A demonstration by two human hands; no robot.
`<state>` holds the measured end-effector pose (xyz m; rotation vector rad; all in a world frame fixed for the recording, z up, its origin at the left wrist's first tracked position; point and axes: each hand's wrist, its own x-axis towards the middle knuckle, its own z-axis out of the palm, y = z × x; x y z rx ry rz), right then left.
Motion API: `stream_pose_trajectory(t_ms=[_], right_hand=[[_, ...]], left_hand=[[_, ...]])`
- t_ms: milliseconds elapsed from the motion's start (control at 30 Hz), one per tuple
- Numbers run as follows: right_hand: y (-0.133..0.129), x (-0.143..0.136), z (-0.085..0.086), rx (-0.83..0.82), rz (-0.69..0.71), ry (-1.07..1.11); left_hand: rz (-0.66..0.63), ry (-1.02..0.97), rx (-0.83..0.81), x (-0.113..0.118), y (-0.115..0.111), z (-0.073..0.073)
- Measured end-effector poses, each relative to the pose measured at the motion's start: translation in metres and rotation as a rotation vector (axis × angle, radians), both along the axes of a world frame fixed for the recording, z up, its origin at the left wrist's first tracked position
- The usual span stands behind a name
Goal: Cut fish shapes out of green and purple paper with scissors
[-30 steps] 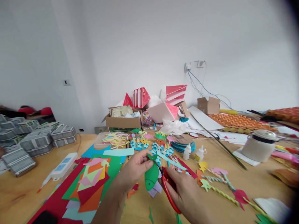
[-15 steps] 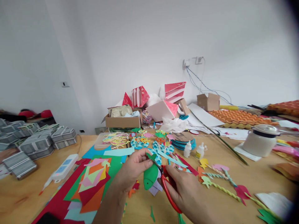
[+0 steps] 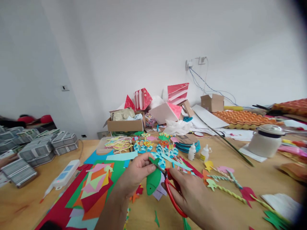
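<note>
A green paper fish (image 3: 153, 181) with a drawn eye and mouth hangs head down over the table. My left hand (image 3: 142, 167) pinches it near the tail, fingers closed. Wrapped round the red handles of a pair of scissors (image 3: 172, 198) is my right hand (image 3: 185, 188). The dark blades lie against the fish just below its tail. Beneath the fish are pieces of lilac paper (image 3: 158, 192). Close by on the table lie a green paper scrap (image 3: 156, 219) and small red and orange cutouts (image 3: 137, 193).
Coloured paper sheets (image 3: 97, 188) and a white hot glue gun (image 3: 64, 175) lie to the left. Ahead are blue wave-patterned discs (image 3: 144, 147), glue bottles (image 3: 192, 152) and a cardboard box (image 3: 126, 124). Braided cords with cutouts (image 3: 231, 194) and a lidded pot (image 3: 266, 140) stand right.
The view has shifted slightly. Both hands keep nearly the same hold on the fish and scissors. A person's hand now shows at the far left edge by the card stacks.
</note>
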<state>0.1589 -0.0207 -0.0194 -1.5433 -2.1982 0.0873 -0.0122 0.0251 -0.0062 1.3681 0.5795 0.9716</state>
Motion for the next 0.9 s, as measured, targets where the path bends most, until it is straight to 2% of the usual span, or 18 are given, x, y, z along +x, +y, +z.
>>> stream_pose_trajectory(t_ms=[267, 400, 500, 800, 900], right_hand=[[0.000, 0.001, -0.001, -0.007, 0.001, 0.065], [0.003, 0.006, 0.001, -0.143, 0.109, 0.330], [0.005, 0.009, 0.002, -0.233, 0.175, 0.513], [0.008, 0.001, -0.005, -0.357, 0.205, 0.745], [0.006, -0.001, -0.002, -0.355, 0.188, 0.724]], left_hand=[[0.044, 0.040, -0.012, 0.000, -0.001, 0.002], [0.155, 0.119, -0.007, 0.000, -0.001, 0.006], [0.181, 0.167, 0.002, 0.003, -0.004, 0.008], [0.132, -0.170, -0.166, 0.022, -0.009, -0.003], [0.141, -0.160, -0.143, 0.023, -0.010, -0.002]])
